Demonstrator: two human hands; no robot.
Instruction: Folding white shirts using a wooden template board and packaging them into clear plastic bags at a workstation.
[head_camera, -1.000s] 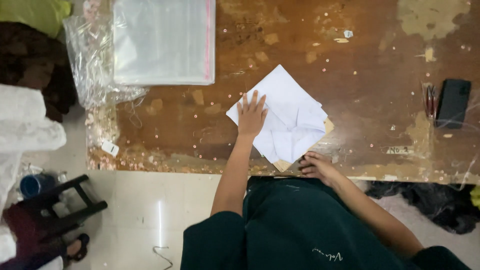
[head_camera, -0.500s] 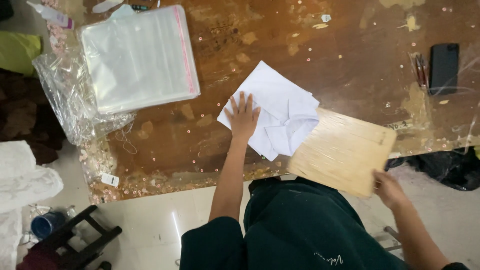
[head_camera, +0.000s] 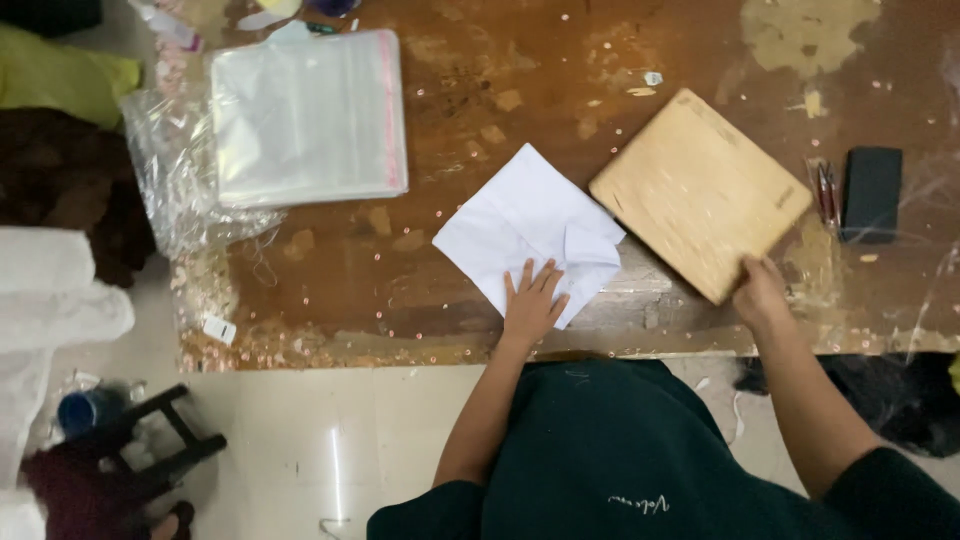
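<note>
White folded cloth (head_camera: 528, 225) is lying near the front edge of the brown worktop (head_camera: 480, 110), with the left hand (head_camera: 530, 305) pressing flat and open on its near corner. Just right of the cloth, the right hand (head_camera: 760, 295) is gripping a wooden board (head_camera: 695, 190) by its near corner.

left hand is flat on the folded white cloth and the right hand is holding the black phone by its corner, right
Not quite. The right hand grips the wooden board at its near corner; the black phone lies untouched to the board's right. The left hand is indeed flat on the folded white cloth. The head view shows this.
</note>
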